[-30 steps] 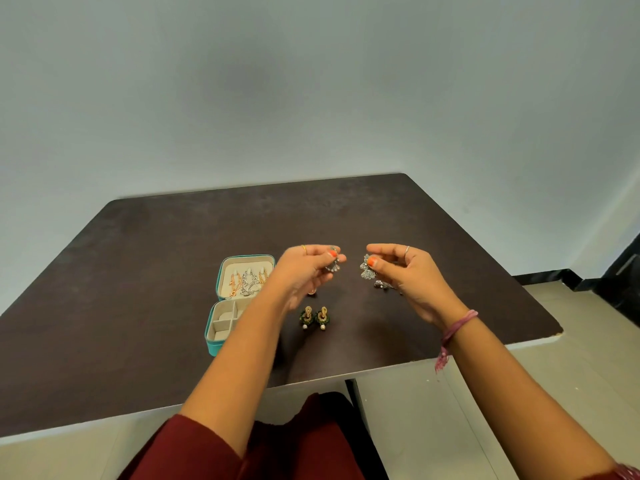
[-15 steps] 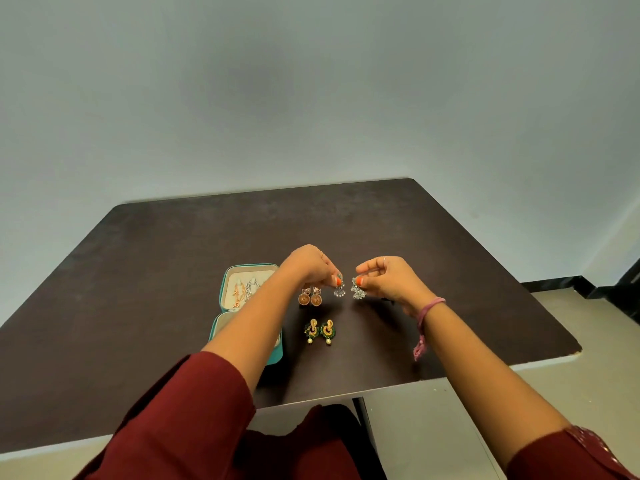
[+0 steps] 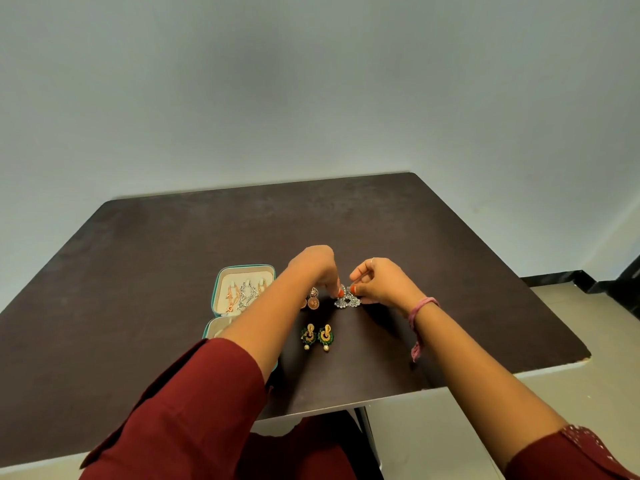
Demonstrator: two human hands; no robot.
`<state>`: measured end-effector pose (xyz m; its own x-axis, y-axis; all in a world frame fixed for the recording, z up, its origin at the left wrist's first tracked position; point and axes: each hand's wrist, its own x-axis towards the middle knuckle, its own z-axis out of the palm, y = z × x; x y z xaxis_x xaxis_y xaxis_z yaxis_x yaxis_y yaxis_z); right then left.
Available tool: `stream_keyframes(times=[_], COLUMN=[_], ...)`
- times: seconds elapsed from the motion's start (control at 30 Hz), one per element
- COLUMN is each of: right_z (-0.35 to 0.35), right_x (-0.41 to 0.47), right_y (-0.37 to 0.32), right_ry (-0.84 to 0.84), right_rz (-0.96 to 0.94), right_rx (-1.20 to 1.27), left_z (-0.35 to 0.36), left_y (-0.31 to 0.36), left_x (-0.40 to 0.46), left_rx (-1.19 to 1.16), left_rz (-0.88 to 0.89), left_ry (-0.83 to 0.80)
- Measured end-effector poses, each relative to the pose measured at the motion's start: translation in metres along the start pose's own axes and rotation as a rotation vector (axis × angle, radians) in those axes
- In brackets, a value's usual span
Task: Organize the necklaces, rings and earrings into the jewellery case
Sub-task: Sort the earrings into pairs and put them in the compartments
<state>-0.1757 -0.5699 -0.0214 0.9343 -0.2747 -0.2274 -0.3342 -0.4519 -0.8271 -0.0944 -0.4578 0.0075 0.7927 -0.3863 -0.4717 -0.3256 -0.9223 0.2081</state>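
At the middle of the frame the left hand (image 3: 317, 268) and right hand (image 3: 379, 282) meet low over the dark table (image 3: 450, 271), each pinching one of the silver earrings (image 3: 347, 301), which seem to touch the surface. The open jewellery case (image 3: 244, 289) lies left of centre, partly under the left forearm, with copper earrings (image 3: 311, 299) beside it and green earrings (image 3: 317, 337) below centre. Bare table runs to the far edge, the right corner and the near edge.

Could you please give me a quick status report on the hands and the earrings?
Left hand and right hand each pinch a silver earring at the table. Jewellery case open, left forearm across it.
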Motion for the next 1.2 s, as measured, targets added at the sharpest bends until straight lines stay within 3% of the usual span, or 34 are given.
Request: stream_keyframes(times=[0.33,0.73,0.97,1.2], right_z=[-0.013,-0.069,-0.077,-0.06], right_x=[-0.002,-0.023,-0.039,-0.053], right_y=[0.002,0.028,0.05,0.085], right_ry=[-0.003,0.219,0.296,0.396], right_rz=[-0.032,-0.134,-0.185,-0.205], right_rx=[-0.024,0.239,0.217,0.238], left_z=[-0.009,-0.01,0.024,0.069], left_y=[-0.004,0.025,0.049,0.051], left_x=[-0.004,-0.03,-0.041,-0.039], left_rx=[-0.078,-0.296,-0.395,-0.263], left_rz=[0.051,0.251,0.338,0.394], left_ry=[0.122,0.306,0.319,0.369])
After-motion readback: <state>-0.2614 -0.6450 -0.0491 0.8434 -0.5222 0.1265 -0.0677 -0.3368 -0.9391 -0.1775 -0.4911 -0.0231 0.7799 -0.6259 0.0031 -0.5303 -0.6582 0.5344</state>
